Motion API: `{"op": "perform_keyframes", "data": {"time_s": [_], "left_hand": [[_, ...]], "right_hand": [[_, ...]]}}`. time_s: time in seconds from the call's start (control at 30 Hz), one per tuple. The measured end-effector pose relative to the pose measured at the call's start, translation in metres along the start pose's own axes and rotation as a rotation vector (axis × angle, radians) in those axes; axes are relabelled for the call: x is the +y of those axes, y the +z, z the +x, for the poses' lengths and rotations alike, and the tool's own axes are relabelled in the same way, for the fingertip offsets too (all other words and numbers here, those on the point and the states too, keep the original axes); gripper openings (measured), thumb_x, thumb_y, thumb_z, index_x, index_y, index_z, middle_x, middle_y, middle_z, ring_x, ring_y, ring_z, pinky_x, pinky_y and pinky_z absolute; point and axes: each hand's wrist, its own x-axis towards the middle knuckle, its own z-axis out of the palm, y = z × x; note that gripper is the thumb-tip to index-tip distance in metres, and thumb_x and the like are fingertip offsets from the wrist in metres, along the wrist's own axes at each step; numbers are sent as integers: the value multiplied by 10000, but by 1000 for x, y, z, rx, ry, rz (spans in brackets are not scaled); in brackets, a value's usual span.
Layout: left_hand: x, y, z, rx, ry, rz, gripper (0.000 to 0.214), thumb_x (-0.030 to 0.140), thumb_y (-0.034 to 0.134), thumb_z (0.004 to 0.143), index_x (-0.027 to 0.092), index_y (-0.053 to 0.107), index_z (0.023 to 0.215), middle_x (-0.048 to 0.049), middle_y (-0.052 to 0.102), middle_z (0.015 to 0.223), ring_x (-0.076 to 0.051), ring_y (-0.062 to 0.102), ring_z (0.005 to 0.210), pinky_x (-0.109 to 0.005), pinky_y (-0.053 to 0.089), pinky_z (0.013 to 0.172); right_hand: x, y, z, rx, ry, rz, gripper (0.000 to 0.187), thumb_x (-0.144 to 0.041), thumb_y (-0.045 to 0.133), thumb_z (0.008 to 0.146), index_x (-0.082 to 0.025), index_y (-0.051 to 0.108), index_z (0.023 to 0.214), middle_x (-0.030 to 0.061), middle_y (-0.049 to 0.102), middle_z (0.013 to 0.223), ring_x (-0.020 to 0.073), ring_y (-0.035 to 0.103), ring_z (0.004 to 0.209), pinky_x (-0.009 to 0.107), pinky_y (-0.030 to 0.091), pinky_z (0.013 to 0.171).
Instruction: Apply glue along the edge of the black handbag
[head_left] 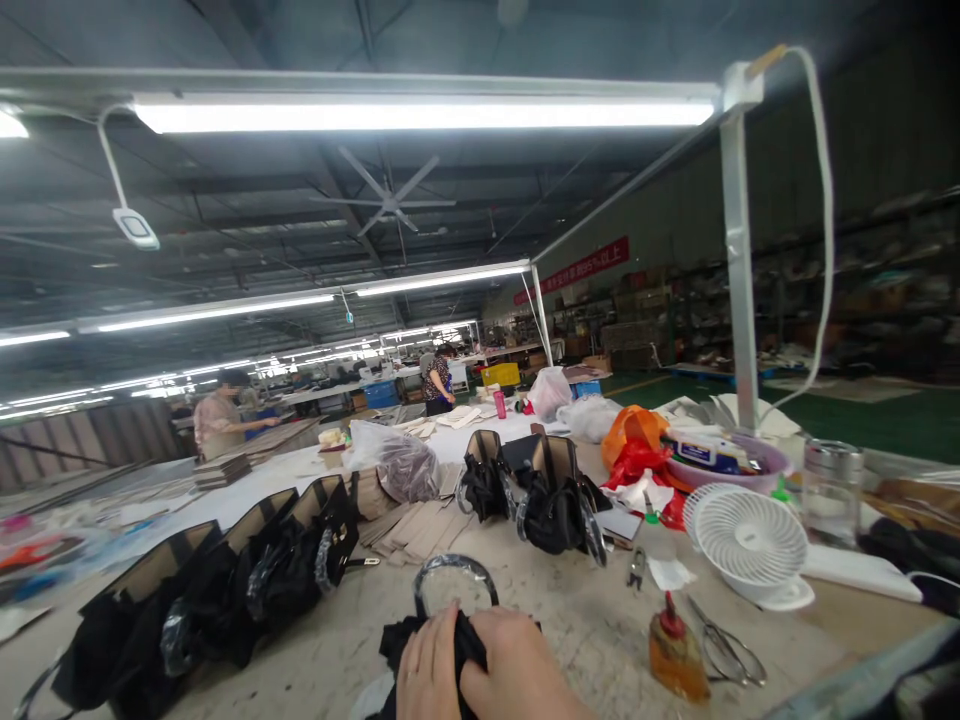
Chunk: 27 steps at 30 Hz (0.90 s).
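Observation:
At the near edge of the table I have a black handbag (396,640), its fabric bunched up. Its curved handle (456,563), wrapped in clear plastic, stands up beyond my fingers. My left hand (429,668) is closed over the left part of the black fabric. Pressed close beside it, my right hand (517,668) grips the same bag, with the thumb side near the left fingers. The lower part of the bag is hidden by both hands and the frame edge.
Several black handbags (296,540) stand in a row at left; two more (553,500) stand ahead. At right are a bottle of amber liquid (679,655), scissors (726,648), small snips (637,568), a white fan (750,540), a glass jar (831,490) and a purple basin (772,470).

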Motion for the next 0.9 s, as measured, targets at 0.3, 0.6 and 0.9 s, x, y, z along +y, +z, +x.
{"op": "perform_keyframes", "data": {"time_s": [0.3, 0.6, 0.9], "left_hand": [[4, 3, 15, -182, 34, -282, 572, 138, 474, 667, 84, 600, 1222, -147, 677, 1195, -291, 602, 1128, -409, 475, 987], [-18, 23, 33, -336, -133, -548, 378, 199, 487, 656, 221, 746, 929, -92, 755, 1017, -281, 677, 983, -452, 480, 1000], [9, 8, 30, -319, -59, -712, 334, 319, 522, 742, 191, 720, 979, -115, 732, 1054, -282, 654, 1016, -432, 489, 980]], "right_hand": [[13, 1, -6, -29, 95, -15, 341, -151, 510, 758, -148, 627, 1078, 132, 703, 995, 301, 652, 962, 412, 490, 850], [1, 9, -20, -102, 72, -151, 591, -237, 600, 804, -64, 489, 1358, 216, 616, 1202, 366, 543, 1104, 549, 403, 980], [22, -7, -31, -46, -56, -21, 641, -375, 589, 805, -123, 452, 1379, 187, 625, 1181, 342, 528, 1083, 558, 377, 991]]}}
